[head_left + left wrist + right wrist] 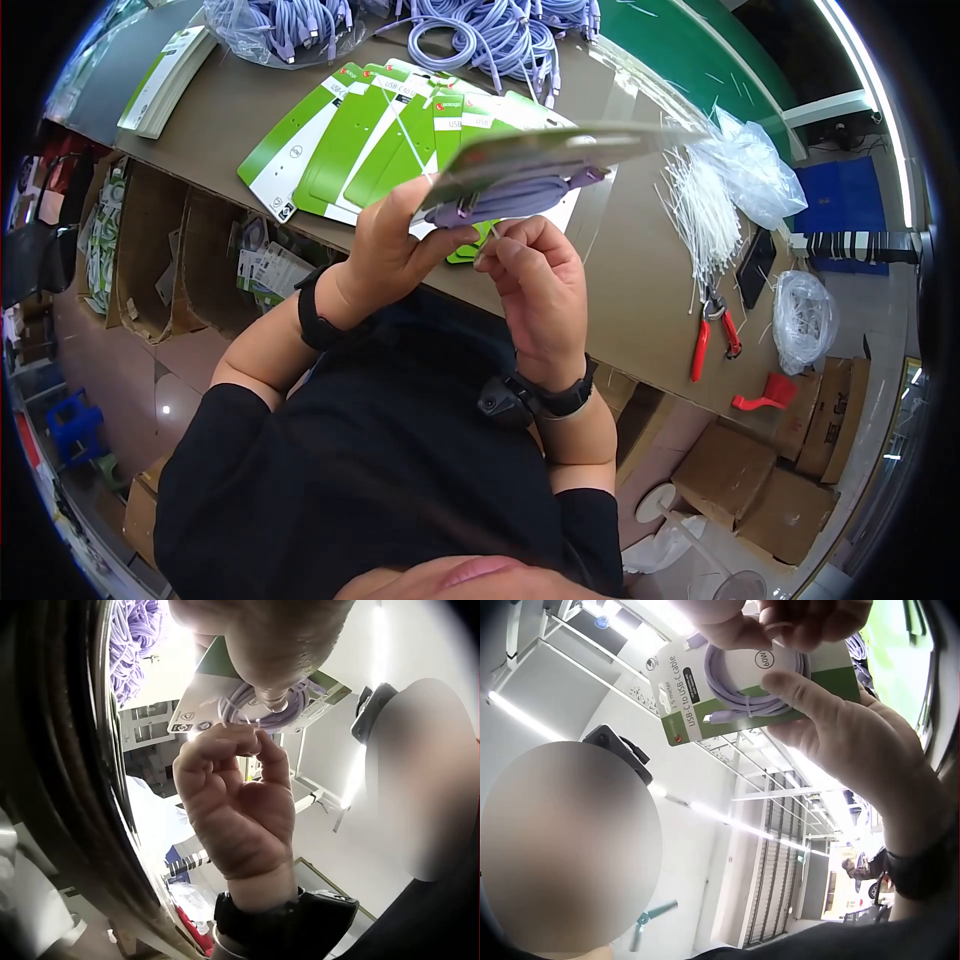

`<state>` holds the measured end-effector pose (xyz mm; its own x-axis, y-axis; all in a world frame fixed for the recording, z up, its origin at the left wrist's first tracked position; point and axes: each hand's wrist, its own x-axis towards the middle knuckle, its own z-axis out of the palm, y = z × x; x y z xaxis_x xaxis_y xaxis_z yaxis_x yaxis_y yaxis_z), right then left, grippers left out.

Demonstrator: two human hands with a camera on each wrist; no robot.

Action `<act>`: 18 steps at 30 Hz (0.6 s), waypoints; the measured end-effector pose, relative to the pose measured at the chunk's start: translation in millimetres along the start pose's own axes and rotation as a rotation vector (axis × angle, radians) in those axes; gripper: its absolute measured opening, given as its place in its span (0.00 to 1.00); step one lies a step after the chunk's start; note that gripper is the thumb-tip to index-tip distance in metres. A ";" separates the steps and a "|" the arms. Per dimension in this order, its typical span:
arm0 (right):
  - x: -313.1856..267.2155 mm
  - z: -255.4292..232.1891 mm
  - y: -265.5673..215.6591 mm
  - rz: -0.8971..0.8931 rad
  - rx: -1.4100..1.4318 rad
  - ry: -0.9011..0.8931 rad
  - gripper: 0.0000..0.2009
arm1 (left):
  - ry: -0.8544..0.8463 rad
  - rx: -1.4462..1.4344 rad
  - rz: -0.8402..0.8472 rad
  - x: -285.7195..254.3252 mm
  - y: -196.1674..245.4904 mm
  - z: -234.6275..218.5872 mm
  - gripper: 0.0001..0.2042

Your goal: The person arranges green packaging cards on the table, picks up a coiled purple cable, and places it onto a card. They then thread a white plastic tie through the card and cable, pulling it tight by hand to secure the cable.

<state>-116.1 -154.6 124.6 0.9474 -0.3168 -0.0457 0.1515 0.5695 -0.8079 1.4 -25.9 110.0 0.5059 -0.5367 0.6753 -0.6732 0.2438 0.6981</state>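
My left hand (385, 250) grips a green and white card (676, 682) printed "USB-C to USB-C Cable", raised above the table. Its thumb presses a coiled lilac cable (715, 675) against the card's face. The cable has a small tie round its lower part in the right wrist view. From below, the fingertips of my right hand (545, 295) meet the cable coil, thumb and forefinger pinching the end of a thin white tie (493, 232). In the left wrist view the right hand (240, 795) has its fingers curled just under the coil.
Green and white cards (325, 150) lie fanned out beyond the hands, a card stack (165, 85) to their left. Lilac cables (490, 40) pile at the back. White ties (700, 220), a plastic bag (765, 185), red-handled cutters (703, 345) and a dark phone-like slab (757, 268) lie right.
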 end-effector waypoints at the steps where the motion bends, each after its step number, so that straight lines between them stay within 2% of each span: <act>1: -0.1 0.3 0.0 0.000 0.000 0.001 0.03 | -0.023 -0.017 0.016 0.3 0.4 0.0 0.18; 4: 0.5 5.9 -0.5 0.012 0.037 0.050 0.09 | -0.074 -0.068 0.078 3.3 -7.8 -0.1 0.16; 8: -3.7 23.0 -8.8 -0.066 -0.002 0.116 0.06 | -0.087 -0.089 0.147 5.2 -4.9 0.8 0.15; 10: -12.5 3.9 11.9 -0.035 -0.002 0.141 0.07 | -0.079 -0.086 0.167 6.1 -3.6 1.2 0.14; 12: -20.7 -12.0 29.9 0.029 -0.003 0.195 0.11 | -0.070 -0.083 0.268 7.0 -3.0 1.5 0.14; 13: -24.2 -13.4 29.9 0.028 -0.004 0.193 0.11 | -0.064 -0.081 0.320 7.7 -2.7 1.2 0.14; 18: -32.2 16.1 -8.2 -0.089 0.073 0.090 0.14 | -0.121 0.008 0.339 10.5 2.0 -5.8 0.14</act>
<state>-143.4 -136.9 142.2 0.9006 -0.4335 -0.0305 0.2575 0.5889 -0.7661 8.4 -26.3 119.8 0.1858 -0.5186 0.8346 -0.7960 0.4185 0.4373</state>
